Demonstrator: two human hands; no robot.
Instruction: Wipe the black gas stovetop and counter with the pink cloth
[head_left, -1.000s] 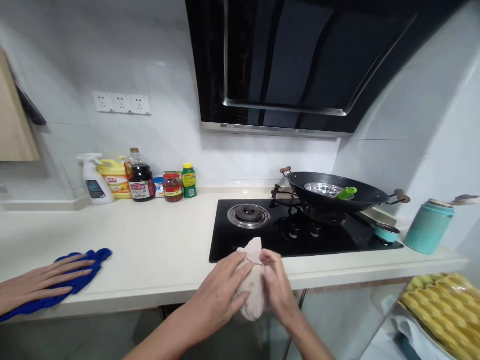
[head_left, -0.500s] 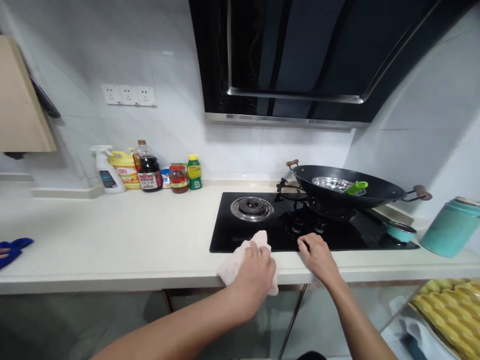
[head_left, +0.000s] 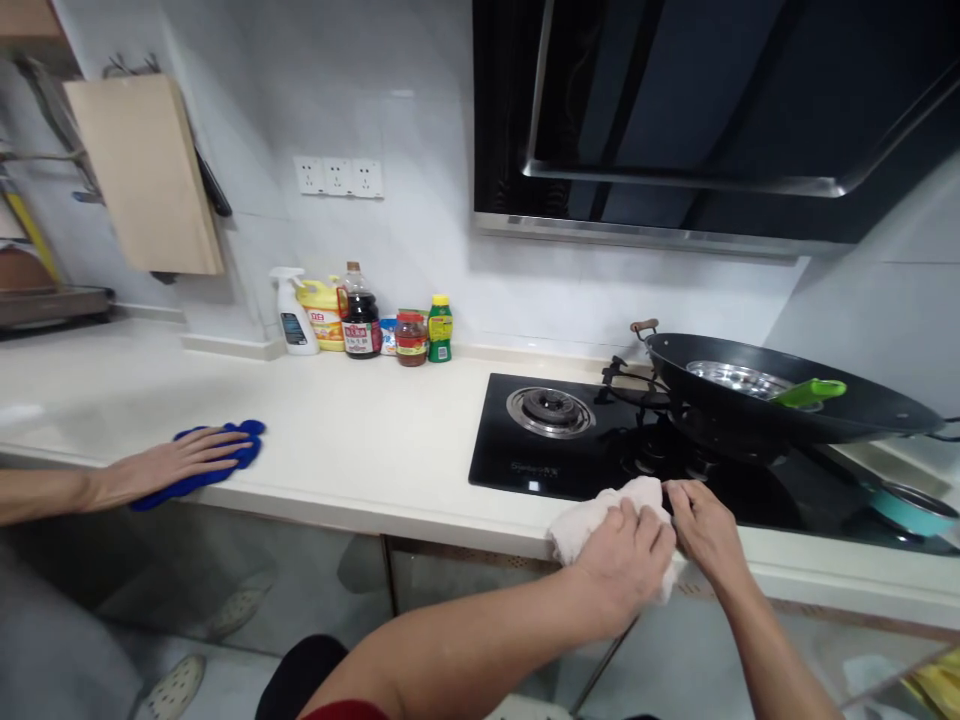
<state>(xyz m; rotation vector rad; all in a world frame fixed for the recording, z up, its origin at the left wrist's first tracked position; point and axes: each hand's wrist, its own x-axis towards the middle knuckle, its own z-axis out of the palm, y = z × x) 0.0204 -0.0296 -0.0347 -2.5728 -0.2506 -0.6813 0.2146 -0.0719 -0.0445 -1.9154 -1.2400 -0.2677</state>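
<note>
"So, where are you seeing the cloth?"

"The white cloth (head_left: 589, 518) is lying bunched on the near edge of the pale countertop (head_left: 360, 425), its far part reaching the black gas hob (head_left: 517, 455). The left hand (head_left: 628, 560) is clamping it from above."

"And the right hand (head_left: 703, 525)?"

"It is resting just right of the cloth, at the hob's near edge, its fingers curling in. Whether it is pinching a corner, I cannot tell."

"What else is the countertop holding?"

"Far back, along the wall, a white spray bottle (head_left: 298, 322), a yellow detergent jug (head_left: 321, 315), a soy sauce bottle (head_left: 361, 325), a red-lidded jar (head_left: 411, 342) and a yellow-capped green bottle (head_left: 440, 330) are standing upright. Near the left edge, another person's hand (head_left: 176, 462) is lying flat on a blue cloth (head_left: 202, 474)."

"How is the hob looking?"

"On its right side a black wok (head_left: 870, 415) is sitting, with a metal strainer (head_left: 739, 380) lying inside, its green handle (head_left: 810, 392) pointing right."

"And the room?"

"A dark range hood (head_left: 675, 120) is hanging above the hob, white sockets (head_left: 337, 177) are lining the wall to its left, and a wooden cutting board (head_left: 146, 175) is hanging at far left. Glossy cabinet fronts (head_left: 300, 590) are running below."
</note>
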